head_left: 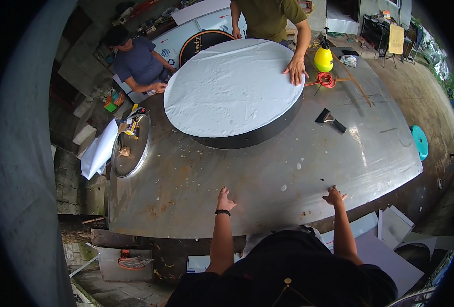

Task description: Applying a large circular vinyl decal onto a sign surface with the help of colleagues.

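My left hand (226,199), with a dark band at the wrist, is at the near part of a metal table (201,189). Its fingers are apart and nothing is in it. Farther right, my right hand (334,196) is also empty, thumb and fingers spread. Whether either hand touches the metal, I cannot tell. Beyond both hands, a large round panel covered in wrinkled, bubbled white film (232,87) lies on a dark round base (237,140). One co-worker's hand (296,70) presses on its right edge; another person's hand (159,87) touches its left edge.
A squeegee (330,121) lies right of the panel. Behind it are a coil of red cord (325,80) and a yellow spray bottle (323,59). At the left, a metal ring (146,148) surrounds small items beside a white sheet (98,151). A teal stool (419,142) stands past the right edge.
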Action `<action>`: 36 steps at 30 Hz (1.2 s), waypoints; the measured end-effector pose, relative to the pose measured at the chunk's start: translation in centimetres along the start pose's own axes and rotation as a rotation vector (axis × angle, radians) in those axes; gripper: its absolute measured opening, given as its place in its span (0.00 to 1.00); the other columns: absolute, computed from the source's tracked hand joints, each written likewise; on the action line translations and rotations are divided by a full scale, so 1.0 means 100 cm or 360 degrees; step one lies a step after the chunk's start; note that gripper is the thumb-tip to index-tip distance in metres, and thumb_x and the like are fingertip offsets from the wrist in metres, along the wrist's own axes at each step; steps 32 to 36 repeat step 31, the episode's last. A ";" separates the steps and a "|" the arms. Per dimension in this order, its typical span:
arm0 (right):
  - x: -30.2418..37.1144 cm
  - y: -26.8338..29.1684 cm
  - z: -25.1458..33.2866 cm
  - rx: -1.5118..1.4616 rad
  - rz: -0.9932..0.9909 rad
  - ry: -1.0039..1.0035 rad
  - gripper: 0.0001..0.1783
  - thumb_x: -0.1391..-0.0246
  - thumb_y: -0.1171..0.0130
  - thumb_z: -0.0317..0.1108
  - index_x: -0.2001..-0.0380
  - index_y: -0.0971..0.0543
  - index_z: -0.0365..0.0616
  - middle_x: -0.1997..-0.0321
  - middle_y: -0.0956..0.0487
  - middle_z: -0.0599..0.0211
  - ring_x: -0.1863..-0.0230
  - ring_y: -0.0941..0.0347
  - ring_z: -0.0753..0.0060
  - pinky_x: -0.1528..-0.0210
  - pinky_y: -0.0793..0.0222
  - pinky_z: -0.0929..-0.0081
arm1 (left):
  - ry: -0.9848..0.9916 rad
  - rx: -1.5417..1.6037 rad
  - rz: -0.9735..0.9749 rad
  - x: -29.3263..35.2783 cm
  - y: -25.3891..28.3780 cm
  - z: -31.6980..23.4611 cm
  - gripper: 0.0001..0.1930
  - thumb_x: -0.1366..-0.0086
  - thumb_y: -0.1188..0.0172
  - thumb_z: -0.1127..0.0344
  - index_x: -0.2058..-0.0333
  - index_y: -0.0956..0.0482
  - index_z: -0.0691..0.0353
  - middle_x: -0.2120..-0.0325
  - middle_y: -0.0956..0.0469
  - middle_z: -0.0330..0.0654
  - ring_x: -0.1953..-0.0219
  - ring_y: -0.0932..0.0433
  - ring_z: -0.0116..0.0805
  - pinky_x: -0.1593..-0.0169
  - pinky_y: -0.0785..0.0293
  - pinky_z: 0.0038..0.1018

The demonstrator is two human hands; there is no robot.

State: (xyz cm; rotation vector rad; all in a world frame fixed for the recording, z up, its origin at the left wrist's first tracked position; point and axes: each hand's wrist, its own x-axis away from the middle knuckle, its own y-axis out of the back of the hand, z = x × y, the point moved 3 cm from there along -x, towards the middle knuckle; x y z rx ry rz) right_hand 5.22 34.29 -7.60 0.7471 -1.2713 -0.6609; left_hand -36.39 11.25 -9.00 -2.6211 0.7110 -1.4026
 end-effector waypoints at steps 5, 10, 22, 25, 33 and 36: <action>0.000 0.002 0.007 0.0025 0.0015 -0.0006 0.32 0.62 0.42 0.48 0.50 0.36 0.56 0.38 0.53 0.66 0.42 0.50 0.51 0.49 0.68 0.30 | 0.0038 0.0014 -0.0002 -0.006 0.011 -0.001 0.33 0.48 0.51 0.45 0.46 0.51 0.46 0.42 0.57 0.30 0.42 0.74 0.58 0.48 0.74 0.60; 0.002 0.004 0.008 0.0043 0.0047 -0.0021 0.31 0.62 0.42 0.48 0.51 0.35 0.55 0.38 0.52 0.66 0.42 0.48 0.53 0.48 0.67 0.30 | 0.0005 0.0017 0.0004 -0.003 0.008 -0.003 0.32 0.49 0.50 0.46 0.47 0.49 0.47 0.42 0.56 0.30 0.42 0.73 0.58 0.48 0.73 0.60; 0.002 0.003 0.009 0.0033 -0.0022 -0.0041 0.30 0.62 0.42 0.47 0.53 0.34 0.52 0.39 0.50 0.64 0.43 0.47 0.53 0.48 0.66 0.31 | 0.0137 -0.0044 -0.0112 -0.010 0.013 -0.007 0.29 0.45 0.54 0.47 0.47 0.47 0.49 0.44 0.52 0.30 0.43 0.62 0.61 0.48 0.67 0.62; 0.001 0.003 0.013 0.0025 -0.0041 -0.0030 0.30 0.62 0.42 0.47 0.53 0.34 0.52 0.39 0.50 0.64 0.43 0.47 0.53 0.48 0.67 0.31 | 0.0160 0.0008 -0.0035 -0.019 0.025 -0.008 0.29 0.46 0.53 0.47 0.48 0.47 0.50 0.43 0.53 0.31 0.43 0.63 0.61 0.48 0.66 0.61; 0.002 0.001 0.008 -0.0089 -0.0123 -0.0030 0.28 0.64 0.40 0.45 0.56 0.31 0.47 0.40 0.49 0.61 0.44 0.46 0.50 0.47 0.69 0.33 | 0.0314 0.0019 -0.0083 -0.016 0.016 -0.009 0.32 0.46 0.54 0.44 0.46 0.48 0.53 0.42 0.58 0.44 0.42 0.70 0.61 0.45 0.66 0.56; 0.002 0.001 0.008 -0.0089 -0.0123 -0.0030 0.28 0.64 0.40 0.45 0.56 0.31 0.47 0.40 0.49 0.61 0.44 0.46 0.50 0.47 0.69 0.33 | 0.0314 0.0019 -0.0083 -0.016 0.016 -0.009 0.32 0.46 0.54 0.44 0.46 0.48 0.53 0.42 0.58 0.44 0.42 0.70 0.61 0.45 0.66 0.56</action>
